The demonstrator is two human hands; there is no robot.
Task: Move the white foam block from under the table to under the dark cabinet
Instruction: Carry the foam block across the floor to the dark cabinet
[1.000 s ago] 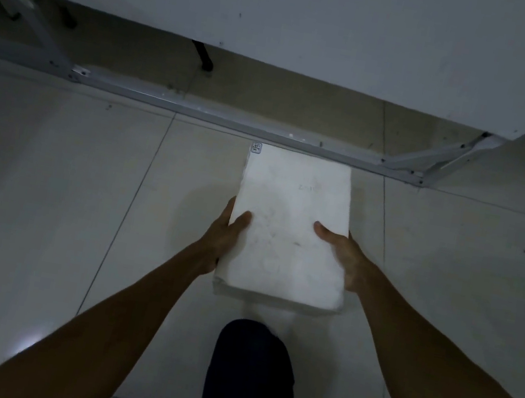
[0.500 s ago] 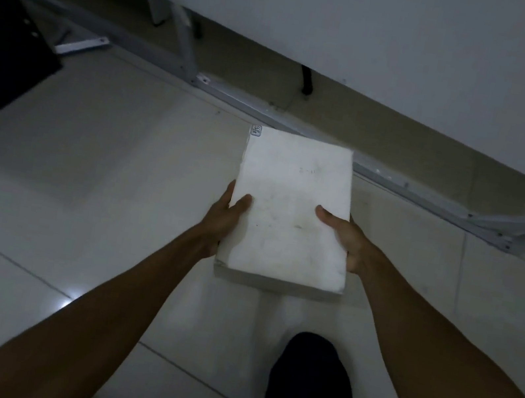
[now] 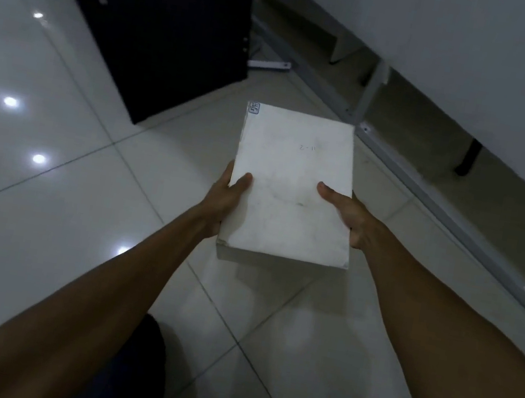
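Note:
The white foam block (image 3: 291, 183) is a flat rectangular slab with a small label at its far left corner. It is held off the tiled floor in the middle of the head view. My left hand (image 3: 224, 197) grips its left edge with the thumb on top. My right hand (image 3: 344, 212) grips the right edge the same way. The dark cabinet (image 3: 152, 17) stands at the upper left, its near corner just beyond the block's far left. The white table (image 3: 488, 45) runs along the upper right, above its grey metal frame (image 3: 428, 195).
Glossy white floor tiles (image 3: 46, 197) with light reflections fill the left and lower view. A white bar (image 3: 269, 65) lies on the floor between cabinet and table frame. My dark-clad knees (image 3: 135, 372) show at the bottom edge.
The view has swung left: the dark cabinet has come into sight and the table has slid to the right. The block has come away from the table frame, still held in both hands.

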